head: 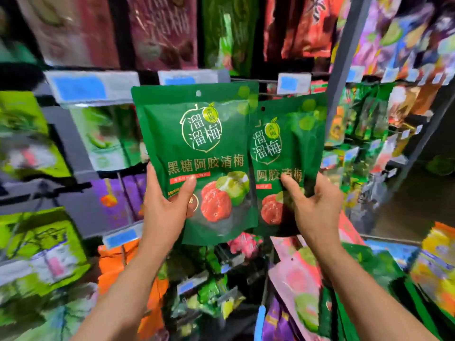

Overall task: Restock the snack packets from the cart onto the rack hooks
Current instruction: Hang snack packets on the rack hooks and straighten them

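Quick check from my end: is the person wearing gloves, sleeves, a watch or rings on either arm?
No. Both the left hand and right hand are bare, with no gloves. Both forearms are uncovered as far as the picture shows, with no sleeves, watch or wristband. No rings are visible on the fingers that show.

A dark display rack [73, 153] fills the view, hung with blurred, bright packets in green, purple, orange and red. Blue-and-white price tags [81, 88] sit along its rails. A grey upright post [344, 52] rises at the right, with another rack section [394, 124] beyond it. Dim brown floor [413, 210] shows at lower right.
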{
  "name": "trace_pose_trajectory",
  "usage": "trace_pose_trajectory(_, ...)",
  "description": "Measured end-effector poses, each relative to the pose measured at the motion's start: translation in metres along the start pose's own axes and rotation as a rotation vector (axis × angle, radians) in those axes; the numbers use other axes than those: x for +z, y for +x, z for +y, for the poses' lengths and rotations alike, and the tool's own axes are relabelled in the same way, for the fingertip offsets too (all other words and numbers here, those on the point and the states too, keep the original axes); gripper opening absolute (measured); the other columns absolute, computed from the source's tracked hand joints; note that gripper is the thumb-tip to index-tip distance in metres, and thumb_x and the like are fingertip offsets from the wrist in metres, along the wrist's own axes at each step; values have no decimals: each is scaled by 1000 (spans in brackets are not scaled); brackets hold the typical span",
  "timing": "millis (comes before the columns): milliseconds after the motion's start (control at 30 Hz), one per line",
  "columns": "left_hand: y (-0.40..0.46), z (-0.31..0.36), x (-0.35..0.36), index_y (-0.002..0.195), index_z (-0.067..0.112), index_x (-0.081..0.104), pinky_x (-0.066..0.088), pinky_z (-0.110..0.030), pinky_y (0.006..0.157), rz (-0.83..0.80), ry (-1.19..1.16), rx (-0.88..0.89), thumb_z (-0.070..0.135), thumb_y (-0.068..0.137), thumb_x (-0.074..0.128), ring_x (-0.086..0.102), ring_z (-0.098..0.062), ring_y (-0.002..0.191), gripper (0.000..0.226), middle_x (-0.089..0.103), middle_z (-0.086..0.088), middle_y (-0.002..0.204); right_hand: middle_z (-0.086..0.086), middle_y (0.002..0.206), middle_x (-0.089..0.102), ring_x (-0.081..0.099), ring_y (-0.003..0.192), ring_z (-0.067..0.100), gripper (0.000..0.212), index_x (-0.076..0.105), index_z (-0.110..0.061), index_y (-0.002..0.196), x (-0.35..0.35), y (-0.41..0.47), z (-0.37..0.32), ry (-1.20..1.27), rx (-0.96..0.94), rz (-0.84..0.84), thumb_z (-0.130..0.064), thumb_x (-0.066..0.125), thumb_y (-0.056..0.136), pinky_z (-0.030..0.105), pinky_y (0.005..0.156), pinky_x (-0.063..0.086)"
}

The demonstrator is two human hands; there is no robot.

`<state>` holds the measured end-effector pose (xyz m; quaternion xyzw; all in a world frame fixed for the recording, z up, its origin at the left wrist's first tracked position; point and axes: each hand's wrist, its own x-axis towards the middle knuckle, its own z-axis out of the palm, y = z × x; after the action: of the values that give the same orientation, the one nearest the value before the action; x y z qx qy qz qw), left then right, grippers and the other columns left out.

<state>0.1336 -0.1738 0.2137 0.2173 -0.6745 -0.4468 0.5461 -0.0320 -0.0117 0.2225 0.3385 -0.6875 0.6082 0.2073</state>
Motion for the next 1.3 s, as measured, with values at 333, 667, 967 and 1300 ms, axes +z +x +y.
trace_pose_trajectory(333,-1,60,-174,132,22,44,42,-4,82,549,197,151,17,86,66,59,11,97,51,62,12,115,-15,78,69,64,70,3,14,72,-15,89,154,10,-128,477,-214,-353,-23,77,80,22,69,51)
trace_pose_trajectory(667,-27,96,-272,133,29,43,43,-40,103,826,431,172,63,67,65,57,-15,116,77,60,4,126,-4,81,73,66,73,10,32,73,-12,88,221,11,-253,740,-328,-394,-41,69,76,42,70,54)
trace_pose_trajectory(967,21,159,-293,128,23,46,46,-17,88,779,454,397,27,84,71,58,4,98,50,61,22,107,7,83,74,67,77,18,21,75,-9,86,229,62,-348,767,-287,-273,-27,77,74,40,74,54)
trace_pose_trajectory(1300,35,182,-300,134,20,43,48,-15,87,701,397,448,15,88,64,60,5,98,51,62,11,112,16,80,71,68,78,27,34,71,3,83,235,86,-393,709,-160,-365,-27,81,71,45,70,56)
